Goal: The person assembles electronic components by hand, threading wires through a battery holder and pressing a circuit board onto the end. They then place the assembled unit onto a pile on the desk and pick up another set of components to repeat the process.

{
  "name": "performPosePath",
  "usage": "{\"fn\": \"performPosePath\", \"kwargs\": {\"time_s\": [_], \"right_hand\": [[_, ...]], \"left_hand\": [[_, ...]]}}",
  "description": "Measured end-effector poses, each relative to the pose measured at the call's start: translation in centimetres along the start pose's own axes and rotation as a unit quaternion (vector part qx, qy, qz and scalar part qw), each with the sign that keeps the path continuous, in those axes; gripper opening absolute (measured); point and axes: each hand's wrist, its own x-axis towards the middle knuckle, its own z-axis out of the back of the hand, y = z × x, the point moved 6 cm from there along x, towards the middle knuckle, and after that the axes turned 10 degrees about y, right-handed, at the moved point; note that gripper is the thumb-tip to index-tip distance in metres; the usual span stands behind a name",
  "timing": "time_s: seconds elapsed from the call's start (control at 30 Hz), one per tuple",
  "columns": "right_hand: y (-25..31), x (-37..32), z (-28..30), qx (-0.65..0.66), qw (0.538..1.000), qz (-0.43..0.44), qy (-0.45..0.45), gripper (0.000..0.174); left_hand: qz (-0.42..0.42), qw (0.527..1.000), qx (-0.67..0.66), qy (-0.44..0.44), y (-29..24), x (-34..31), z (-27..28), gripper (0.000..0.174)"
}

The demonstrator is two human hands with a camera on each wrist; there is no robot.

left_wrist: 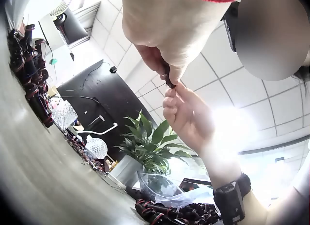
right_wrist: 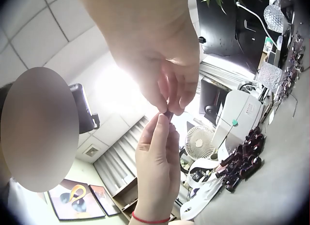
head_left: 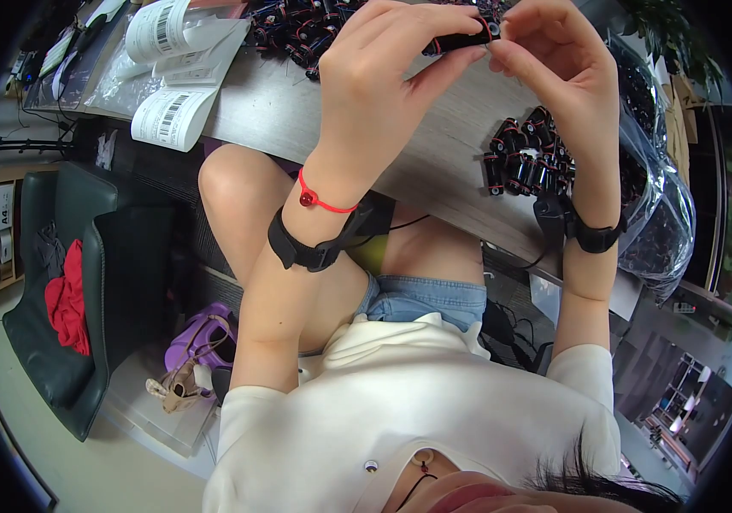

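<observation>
High over the table, my left hand holds a small black cylinder with an orange-red band near its end, pinched between thumb and fingers. The thumb and forefinger of my right hand meet at the banded end, the other fingers loosely bent. In the left wrist view the cylinder shows as a dark piece between both sets of fingertips. Fingers hide most of it in the right wrist view. Under my right forearm lies a pile of similar black cylinders, some showing silver round ends.
A larger heap of black cylinders with red and dark wires lies at the back of the table. White barcode labels stand at the left. A clear plastic bag hangs over the right edge. A dark green chair stands left.
</observation>
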Motion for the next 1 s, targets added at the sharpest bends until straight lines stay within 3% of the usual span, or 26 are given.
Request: {"fn": "performPosePath", "kwargs": {"time_s": [0.23, 0.27, 0.3, 0.33, 0.37, 0.4, 0.47, 0.5, 0.53, 0.57, 0.6, 0.63, 0.73, 0.77, 0.87, 1.0], "right_hand": [[-1.7, 1.0, -0.2, 0.021, 0.999, -0.011, 0.044, 0.025], [-2.6, 2.4, -0.7, 0.113, 0.977, 0.151, 0.098, 0.025], [-3.2, 3.3, -1.1, 0.201, 0.918, 0.307, 0.148, 0.026], [-3.4, 2.7, -0.5, 0.282, 0.824, 0.451, 0.193, 0.026], [-3.5, 2.7, -0.5, 0.282, 0.825, 0.451, 0.192, 0.026], [-3.5, 2.7, -0.4, 0.276, 0.826, 0.454, 0.191, 0.025], [-3.4, 2.7, -0.4, 0.264, 0.827, 0.459, 0.189, 0.024], [-1.8, 1.9, -0.6, 0.264, 0.827, 0.458, 0.189, 0.024], [-0.4, 1.3, -0.8, 0.147, 0.919, 0.335, 0.146, 0.024], [1.0, 0.4, -0.7, 0.024, 0.975, 0.198, 0.098, 0.024], [0.7, 0.0, -0.3, -0.1, 0.992, 0.054, 0.047, 0.024], [0.7, 0.0, -0.3, -0.1, 0.992, 0.055, 0.047, 0.024], [0.6, 0.0, -0.4, -0.11, 0.991, 0.049, 0.049, 0.024], [0.6, 0.0, -0.4, -0.11, 0.991, 0.049, 0.049, 0.024], [0.2, 0.1, -0.6, -0.14, 0.988, 0.04, 0.051, 0.026], [0.3, 0.3, -1.3, -0.218, 0.972, 0.027, 0.081, 0.03]], "left_hand": [[-0.018, 0.999, -0.039, -0.013, 0.1, -0.2, -0.5, 0.025], [-0.026, 0.999, -0.029, -0.02, 0.3, -0.3, -0.5, 0.024], [-0.034, 0.999, -0.018, -0.028, 0.3, -0.3, -0.5, 0.024], [-0.042, 0.998, -0.007, -0.036, 0.3, -0.5, -0.5, 0.023], [-0.042, 0.998, -0.008, -0.036, -0.7, 0.1, 0.0, 0.023], [0.085, 0.996, 0.013, 0.029, -1.6, 1.6, 0.3, 0.022], [0.33, 0.929, 0.053, 0.156, -2.2, 2.5, 0.7, 0.019], [0.331, 0.929, 0.053, 0.156, -2.2, 2.6, 0.8, 0.019], [0.359, 0.919, 0.024, 0.159, -1.9, 2.4, 0.8, 0.017], [0.386, 0.908, -0.005, 0.162, -1.6, 2.1, 0.7, 0.014], [0.413, 0.895, -0.034, 0.165, -1.4, 1.8, 0.6, 0.012], [0.413, 0.895, -0.033, 0.164, -0.6, 1.2, 0.3, 0.012], [0.105, 0.987, -0.086, 0.081, -0.1, 0.6, -0.4, 0.009], [0.105, 0.987, -0.086, 0.081, -0.5, 0.3, -0.3, 0.009], [0.42, 0.888, -0.105, 0.152, -0.8, 0.4, 0.0, 0.011], [0.455, 0.865, -0.089, 0.19, -0.5, -0.4, -0.1, 0.015]]}}
